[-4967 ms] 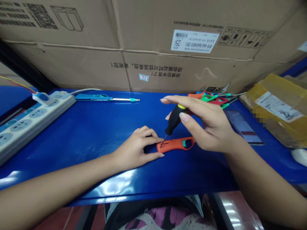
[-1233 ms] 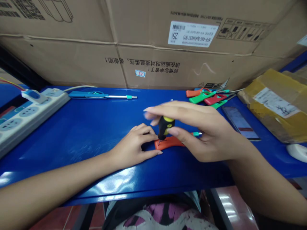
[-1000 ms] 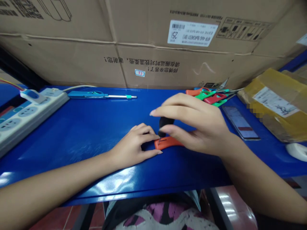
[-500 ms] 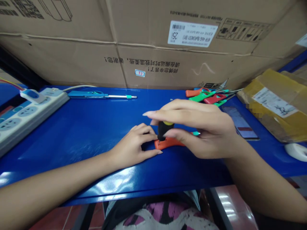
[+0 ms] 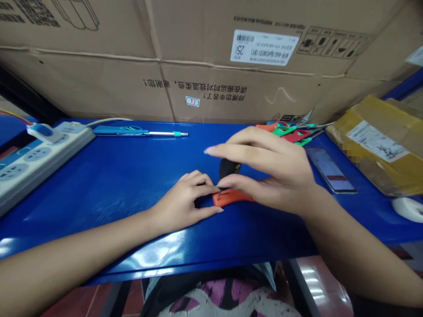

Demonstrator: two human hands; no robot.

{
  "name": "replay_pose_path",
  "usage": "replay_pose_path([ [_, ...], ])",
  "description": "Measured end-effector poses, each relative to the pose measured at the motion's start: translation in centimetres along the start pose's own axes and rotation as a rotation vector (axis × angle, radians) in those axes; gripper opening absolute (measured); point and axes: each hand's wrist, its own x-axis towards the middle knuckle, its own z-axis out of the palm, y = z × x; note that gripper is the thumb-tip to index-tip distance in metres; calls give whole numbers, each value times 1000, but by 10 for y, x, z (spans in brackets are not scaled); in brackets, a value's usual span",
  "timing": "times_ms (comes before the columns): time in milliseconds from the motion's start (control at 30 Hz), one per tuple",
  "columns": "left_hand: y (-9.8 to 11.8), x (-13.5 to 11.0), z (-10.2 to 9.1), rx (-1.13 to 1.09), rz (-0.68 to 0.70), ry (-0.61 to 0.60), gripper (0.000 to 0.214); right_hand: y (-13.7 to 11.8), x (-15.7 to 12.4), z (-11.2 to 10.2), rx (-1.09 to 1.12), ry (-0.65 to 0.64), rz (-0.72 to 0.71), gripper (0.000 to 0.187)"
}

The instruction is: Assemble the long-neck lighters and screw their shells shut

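Note:
An orange long-nosed lighter (image 5: 234, 197) lies flat on the blue table, its far end covered by my right hand. My left hand (image 5: 188, 198) rests on the table, thumb and forefinger closed about the lighter's near end. A stubby black screwdriver (image 5: 228, 171) with a yellow mark stands tilted over that same end. Its thin shaft points down to the orange body; whether the tip sits in a screw is too small to make out. My right hand (image 5: 274, 169) grips the screwdriver's handle between thumb and fingers.
A blue long-nosed lighter (image 5: 119, 130) lies at the back left by a white power strip (image 5: 71, 143). Several coloured lighters (image 5: 299, 135) are piled at the back right. Beyond them are a phone (image 5: 330, 169), a taped yellow parcel (image 5: 380, 141) and a large carton (image 5: 198, 66).
My right hand has shifted a little up and left and its fingers have turned about the handle. More of the screwdriver's shaft shows. My left hand and the orange lighter have stayed put.

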Motion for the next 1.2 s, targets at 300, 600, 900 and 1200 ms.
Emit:
replay_pose_path([
  [300,-2,-1,0,32,18,6,35,2,-1,1,-47,48,12,24],
  [600,2,1,0,-24,-23,13,24,-4,-1,0,-15,-4,-19,32],
  [900,1,0,-1,10,-15,10,26,-8,-2,-2,-22,0,26,23],
  [1200,1,-1,1,56,15,50,30,-7,-4,-6,-8,-106,90,33],
])
